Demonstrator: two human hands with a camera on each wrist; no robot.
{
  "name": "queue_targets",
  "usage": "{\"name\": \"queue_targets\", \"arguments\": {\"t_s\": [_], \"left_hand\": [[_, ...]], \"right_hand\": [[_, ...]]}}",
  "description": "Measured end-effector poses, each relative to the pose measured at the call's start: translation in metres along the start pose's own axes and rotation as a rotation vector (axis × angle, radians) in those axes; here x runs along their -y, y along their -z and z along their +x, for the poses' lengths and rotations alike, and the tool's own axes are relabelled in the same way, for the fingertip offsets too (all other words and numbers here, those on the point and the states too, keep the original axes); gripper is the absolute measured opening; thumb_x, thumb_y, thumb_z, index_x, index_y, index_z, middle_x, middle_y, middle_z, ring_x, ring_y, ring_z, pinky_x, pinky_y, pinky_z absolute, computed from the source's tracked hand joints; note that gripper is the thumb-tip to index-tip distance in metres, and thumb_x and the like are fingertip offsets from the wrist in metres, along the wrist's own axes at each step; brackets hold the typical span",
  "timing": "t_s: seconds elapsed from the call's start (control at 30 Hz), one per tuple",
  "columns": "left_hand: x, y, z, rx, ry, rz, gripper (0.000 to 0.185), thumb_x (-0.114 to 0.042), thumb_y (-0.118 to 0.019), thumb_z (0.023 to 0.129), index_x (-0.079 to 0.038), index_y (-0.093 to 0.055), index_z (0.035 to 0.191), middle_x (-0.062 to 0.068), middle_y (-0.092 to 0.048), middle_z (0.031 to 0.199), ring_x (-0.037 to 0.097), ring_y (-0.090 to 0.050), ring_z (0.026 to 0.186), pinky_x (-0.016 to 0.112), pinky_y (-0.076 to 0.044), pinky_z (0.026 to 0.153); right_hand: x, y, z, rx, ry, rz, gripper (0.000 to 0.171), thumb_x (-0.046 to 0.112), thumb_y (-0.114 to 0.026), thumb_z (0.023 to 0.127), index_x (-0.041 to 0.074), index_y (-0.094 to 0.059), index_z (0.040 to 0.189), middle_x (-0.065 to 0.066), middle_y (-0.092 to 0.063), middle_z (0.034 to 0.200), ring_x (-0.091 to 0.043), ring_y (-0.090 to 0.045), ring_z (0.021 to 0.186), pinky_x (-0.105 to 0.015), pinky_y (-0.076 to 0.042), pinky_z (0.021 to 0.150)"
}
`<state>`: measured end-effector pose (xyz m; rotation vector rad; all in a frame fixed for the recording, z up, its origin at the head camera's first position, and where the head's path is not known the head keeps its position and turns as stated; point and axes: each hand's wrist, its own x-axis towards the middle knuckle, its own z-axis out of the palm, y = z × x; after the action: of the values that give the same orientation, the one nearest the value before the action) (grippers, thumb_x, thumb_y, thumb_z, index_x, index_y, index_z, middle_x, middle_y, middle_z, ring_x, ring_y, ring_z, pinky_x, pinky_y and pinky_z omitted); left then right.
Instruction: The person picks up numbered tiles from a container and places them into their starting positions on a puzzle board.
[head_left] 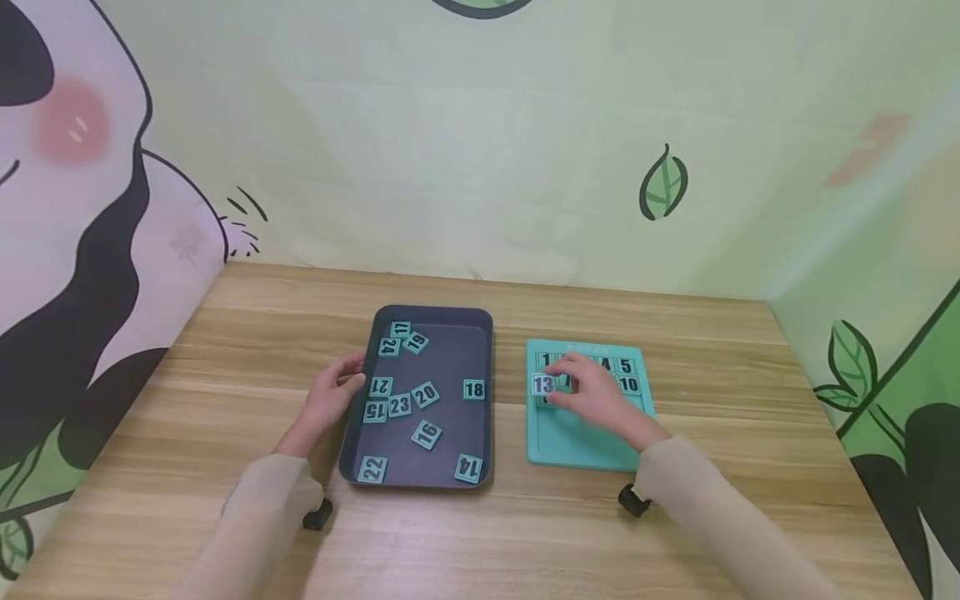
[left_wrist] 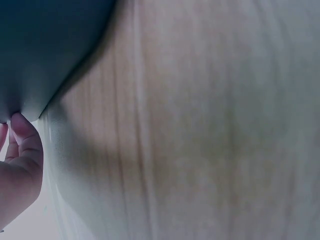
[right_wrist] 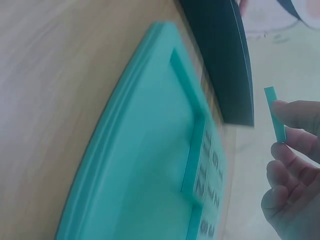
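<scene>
My right hand [head_left: 596,400] pinches a square number tile marked 13 [head_left: 542,384] between thumb and fingertips. In the right wrist view the tile [right_wrist: 275,115] shows edge-on, raised above the turquoise number board [head_left: 585,446]. Tiles 1, 4, 5 and 10 can be read in the board's upper rows; the hand and the held tile cover others. At the left side of a dark tray [head_left: 453,358], my left hand [head_left: 327,400] holds the rim with thumb and fingers. The left wrist view shows the thumb [left_wrist: 27,135] against the tray's wall, fingers partly hidden.
Several loose tiles lie in the tray, among them 18 [head_left: 474,389], 16 [head_left: 426,434], 14 [head_left: 468,468] and 22 [head_left: 372,469]. Some are turned sideways or upside down. A strip of wooden table [head_left: 510,425] separates tray and board. Printed walls [head_left: 480,167] bound the table.
</scene>
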<state>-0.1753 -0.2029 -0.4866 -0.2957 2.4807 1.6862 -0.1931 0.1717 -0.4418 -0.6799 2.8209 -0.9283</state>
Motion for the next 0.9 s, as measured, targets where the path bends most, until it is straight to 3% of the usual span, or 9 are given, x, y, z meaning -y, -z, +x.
{"name": "queue_targets", "arguments": {"t_s": [0.33,0.9], "left_hand": [[0.0,0.0,-0.001,0.0,0.011,0.002,0.041,-0.016,-0.039,0.094,-0.009,-0.035,0.134,0.015,-0.039,0.132,0.032,-0.036,0.125,0.046,-0.033,0.102],[-0.001,0.001,-0.001,0.013,0.02,0.008,0.042,-0.018,-0.039,0.094,-0.009,-0.033,0.134,0.015,-0.038,0.134,0.032,-0.034,0.126,0.046,-0.032,0.103]], "right_hand": [[-0.038,0.018,-0.018,-0.057,-0.053,0.05,0.035,0.011,-0.066,0.076,0.003,-0.059,0.109,-0.009,-0.055,0.099,-0.013,-0.039,0.062,-0.021,-0.036,0.052],[-0.067,0.01,-0.031,0.006,-0.119,-0.009,0.035,0.011,-0.065,0.076,0.002,-0.059,0.109,-0.011,-0.055,0.1,-0.013,-0.044,0.069,-0.02,-0.039,0.057]]}}
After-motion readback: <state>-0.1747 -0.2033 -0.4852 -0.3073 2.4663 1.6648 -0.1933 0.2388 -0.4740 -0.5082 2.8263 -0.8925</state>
